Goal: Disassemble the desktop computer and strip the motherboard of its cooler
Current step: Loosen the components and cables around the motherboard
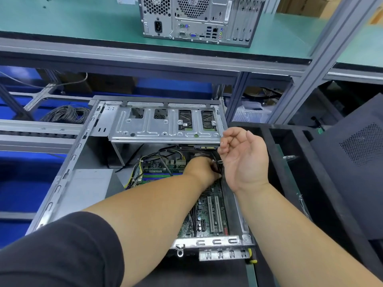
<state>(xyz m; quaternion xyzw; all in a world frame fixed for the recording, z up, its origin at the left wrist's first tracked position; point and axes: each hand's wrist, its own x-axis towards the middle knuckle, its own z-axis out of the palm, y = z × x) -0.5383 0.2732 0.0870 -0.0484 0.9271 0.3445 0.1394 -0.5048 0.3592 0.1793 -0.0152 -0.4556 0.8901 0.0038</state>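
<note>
Green circuit-board motherboard (209, 212) is seen lying flat in the floor of the opened grey sheet-metal computer case (62, 183), its long axis running away from the person toward the perforated silver drive cage (165, 123). Black cables (216, 164) at the board's far right end are gripped by the left hand (202, 169), which is reached deep inside and is the nearer one. Just above and to the right, the right hand (243, 156) is held palm-up with loosely curled fingers, nothing visibly grasped. No cooler can be made out. A second grey tower (199, 19) is stood on the green shelf (72, 21) beyond.
</note>
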